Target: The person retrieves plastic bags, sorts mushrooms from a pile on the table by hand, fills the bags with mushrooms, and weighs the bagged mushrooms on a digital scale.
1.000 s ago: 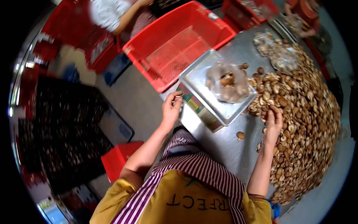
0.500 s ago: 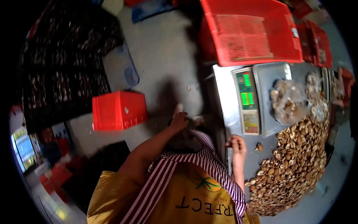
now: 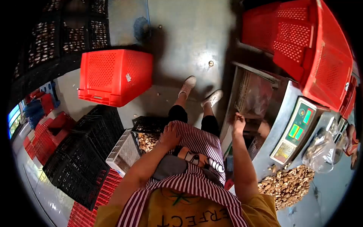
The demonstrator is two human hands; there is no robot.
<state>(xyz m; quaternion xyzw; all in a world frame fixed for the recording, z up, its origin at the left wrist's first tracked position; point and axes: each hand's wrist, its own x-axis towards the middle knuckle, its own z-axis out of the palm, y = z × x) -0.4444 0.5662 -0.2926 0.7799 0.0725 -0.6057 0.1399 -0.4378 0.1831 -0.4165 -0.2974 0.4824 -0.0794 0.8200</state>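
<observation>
My left hand [image 3: 170,137] lies on the striped apron [image 3: 204,137] over my lap, fingers spread, holding nothing. My right hand [image 3: 239,124] is at the near edge of a pulled-out drawer [image 3: 231,102] under the metal table, its fingers curled closed on that edge. Inside the drawer is clear plastic, perhaps bags [image 3: 261,96]. On the table above stands a digital scale [image 3: 290,130] with lit green figures. A clear plastic bag [image 3: 321,149] with contents I cannot make out sits on its pan.
Brown mushrooms [image 3: 287,185] are heaped on the metal table [image 3: 278,117]. Red crates [image 3: 325,64] stand at the upper right; another red crate [image 3: 115,75] is on the floor to the left. Black crates [image 3: 79,151] are stacked nearer me, beside a crate of mushrooms [image 3: 146,142].
My view has tilted and turned. My right hand has left the tabletop beside the mushrooms and is now at the drawer. My left hand has come down onto the apron.
</observation>
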